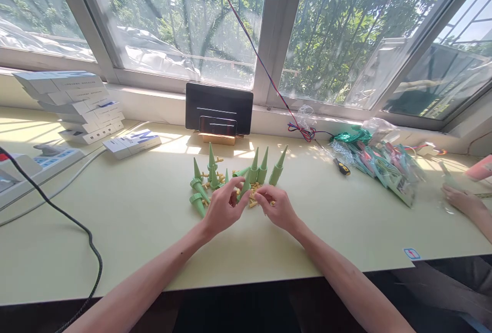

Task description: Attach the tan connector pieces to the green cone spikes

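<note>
so, dead centre of the frame, the left hand (224,206) has thumb and fingers curled partway around a green cone (246,185), probably held tip-up to keep it steady. right hand (278,207), just beside it, has its fingertips nearly together by the yellow bits (252,203); can't tell if they've got one. more green cones (263,169) stand just right of centre, likely on their wide ends for balance.

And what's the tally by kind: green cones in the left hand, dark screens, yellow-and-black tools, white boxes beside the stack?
Green cone in left hand: 1
Dark screens: 2
Yellow-and-black tool: 1
White box beside the stack: 1
Total: 5
The other cones overlap too much to count surely.
</note>
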